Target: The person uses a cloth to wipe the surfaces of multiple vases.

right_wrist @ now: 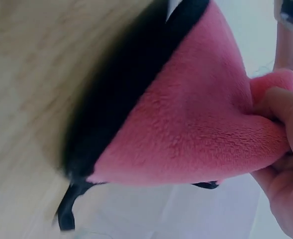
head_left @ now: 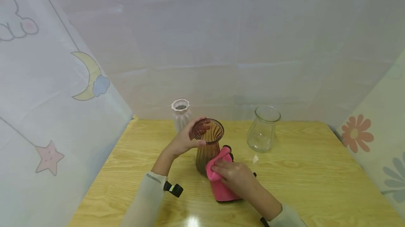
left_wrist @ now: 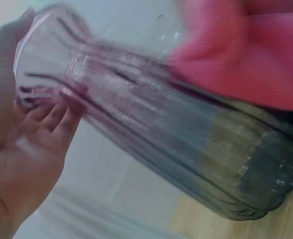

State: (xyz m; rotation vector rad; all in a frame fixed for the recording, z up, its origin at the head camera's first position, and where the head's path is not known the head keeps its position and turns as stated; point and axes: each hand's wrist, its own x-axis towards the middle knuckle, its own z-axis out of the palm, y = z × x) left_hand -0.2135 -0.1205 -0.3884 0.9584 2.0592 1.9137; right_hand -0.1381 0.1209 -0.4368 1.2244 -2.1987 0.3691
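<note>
A ribbed glass vase, purplish at the flared top and grey lower down, stands on the table in the head view. My left hand grips it around the neck just under the rim, thumb in front and fingers behind. In the left wrist view the vase fills the middle. My right hand pinches a pink cloth with black edging against the vase's lower right side. The bunched cloth shows between thumb and fingers in the right wrist view, its black-edged part hanging down.
Behind my left hand stands a white fluted vase with a scalloped rim. A clear glass vase is at the back right of the wooden table. Pale printed sheets hang behind and at both sides.
</note>
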